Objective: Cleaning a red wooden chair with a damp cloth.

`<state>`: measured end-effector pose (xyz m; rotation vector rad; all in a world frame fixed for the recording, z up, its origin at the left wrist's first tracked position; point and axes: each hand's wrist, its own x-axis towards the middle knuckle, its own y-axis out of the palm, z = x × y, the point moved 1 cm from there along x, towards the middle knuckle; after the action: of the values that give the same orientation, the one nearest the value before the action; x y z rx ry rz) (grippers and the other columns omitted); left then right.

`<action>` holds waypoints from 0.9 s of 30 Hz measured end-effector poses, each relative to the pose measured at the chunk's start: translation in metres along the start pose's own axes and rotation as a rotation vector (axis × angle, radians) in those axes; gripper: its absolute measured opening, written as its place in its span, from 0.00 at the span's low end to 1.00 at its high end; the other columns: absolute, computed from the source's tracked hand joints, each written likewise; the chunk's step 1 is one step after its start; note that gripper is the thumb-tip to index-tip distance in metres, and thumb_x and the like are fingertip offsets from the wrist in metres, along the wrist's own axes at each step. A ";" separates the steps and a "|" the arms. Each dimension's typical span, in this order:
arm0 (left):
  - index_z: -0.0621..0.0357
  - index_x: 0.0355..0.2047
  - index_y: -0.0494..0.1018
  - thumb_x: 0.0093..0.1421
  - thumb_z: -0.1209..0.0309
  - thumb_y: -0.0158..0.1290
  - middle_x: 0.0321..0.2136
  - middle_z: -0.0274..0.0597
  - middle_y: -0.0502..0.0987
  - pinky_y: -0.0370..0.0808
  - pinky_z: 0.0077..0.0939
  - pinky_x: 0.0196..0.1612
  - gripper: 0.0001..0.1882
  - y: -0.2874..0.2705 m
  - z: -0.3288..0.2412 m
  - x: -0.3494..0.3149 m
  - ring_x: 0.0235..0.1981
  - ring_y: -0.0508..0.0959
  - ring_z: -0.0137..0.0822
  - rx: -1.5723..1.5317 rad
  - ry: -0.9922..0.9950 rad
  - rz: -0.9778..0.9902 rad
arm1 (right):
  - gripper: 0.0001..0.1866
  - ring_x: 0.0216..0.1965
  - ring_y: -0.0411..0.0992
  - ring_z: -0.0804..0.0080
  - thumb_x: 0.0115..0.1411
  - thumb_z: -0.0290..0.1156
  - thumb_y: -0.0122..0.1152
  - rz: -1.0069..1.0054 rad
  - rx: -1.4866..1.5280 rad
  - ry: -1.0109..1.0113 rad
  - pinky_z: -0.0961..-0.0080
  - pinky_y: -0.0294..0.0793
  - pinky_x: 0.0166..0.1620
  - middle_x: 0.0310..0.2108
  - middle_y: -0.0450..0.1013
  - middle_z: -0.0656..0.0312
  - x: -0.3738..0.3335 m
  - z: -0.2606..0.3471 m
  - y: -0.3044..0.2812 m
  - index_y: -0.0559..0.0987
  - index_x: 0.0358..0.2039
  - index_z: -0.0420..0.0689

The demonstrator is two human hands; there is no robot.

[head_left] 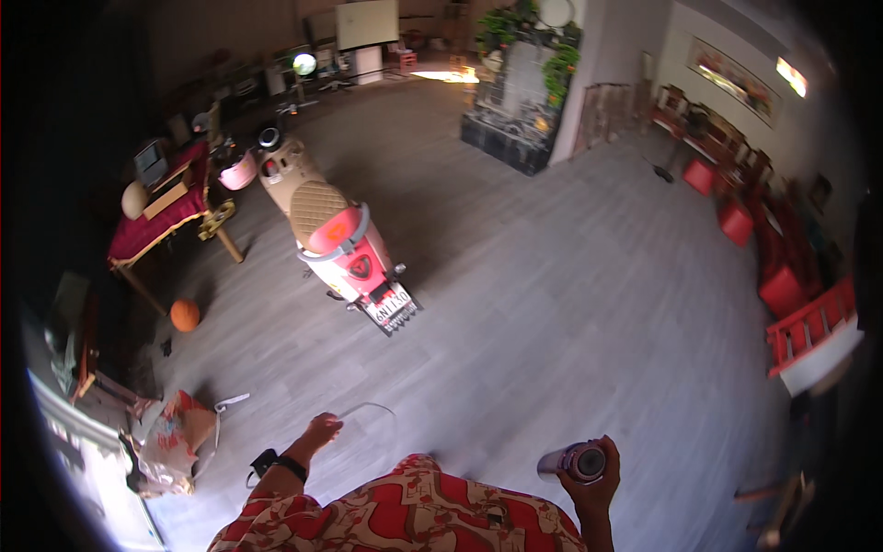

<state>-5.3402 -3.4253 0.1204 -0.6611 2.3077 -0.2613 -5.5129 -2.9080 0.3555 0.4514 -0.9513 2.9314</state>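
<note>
At the lower right, my right hand (600, 480) is wrapped round a purplish metal can (559, 462), its round end turned up toward me. The can is tilted and held clear of the floor. On the lower left, my left hand (322, 429) is closed, with a dark band and a small black object at the wrist. A thin pale cord (370, 406) curves out from its fingers to the right. The part of the cord inside the fingers is hidden.
Ahead stands a pink and tan scooter (322, 210) on the grey plank floor (524, 304). A cloth-covered table (175, 216), an orange ball (185, 315) and a bag (173, 440) are on the left. Red stools (736, 223) and a red-railed piece (811, 324) line the right.
</note>
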 end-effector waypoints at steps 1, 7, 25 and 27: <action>0.63 0.45 0.69 0.54 0.64 0.57 0.33 0.48 0.76 0.76 0.27 0.25 0.22 -0.007 -0.004 0.002 0.28 0.78 0.35 -0.098 -0.053 -0.055 | 0.47 0.49 0.67 0.66 0.29 0.22 0.73 0.024 0.003 -0.039 0.70 0.67 0.52 0.46 0.66 0.57 0.028 -0.010 0.006 0.63 0.54 0.41; 0.63 0.41 0.69 0.55 0.65 0.56 0.29 0.44 0.75 0.75 0.26 0.25 0.18 0.001 -0.038 0.070 0.27 0.77 0.34 -0.266 -0.219 -0.348 | 0.48 0.51 0.64 0.64 0.30 0.21 0.71 0.071 0.222 -0.019 0.70 0.65 0.55 0.49 0.64 0.56 0.160 -0.023 0.061 0.60 0.56 0.40; 0.56 0.60 0.56 0.67 0.61 0.37 0.58 0.50 0.61 0.53 0.33 0.63 0.23 0.189 -0.447 0.016 0.61 0.58 0.41 -0.236 0.694 0.006 | 0.48 0.44 0.69 0.62 0.28 0.39 0.77 1.173 0.599 -0.917 0.64 0.66 0.53 0.41 0.69 0.54 0.414 0.082 0.217 0.63 0.51 0.40; 0.57 0.60 0.56 0.63 0.72 0.39 0.58 0.49 0.61 0.51 0.33 0.64 0.23 0.194 -0.446 0.004 0.62 0.58 0.41 -0.241 0.705 -0.065 | 0.45 0.44 0.69 0.60 0.28 0.40 0.78 1.242 0.630 -1.058 0.63 0.67 0.52 0.40 0.69 0.54 0.418 0.098 0.223 0.65 0.48 0.40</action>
<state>-5.7240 -3.2632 0.3720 -0.8647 3.0275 -0.2798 -5.9124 -3.1729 0.4212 2.3458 -0.1351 4.0167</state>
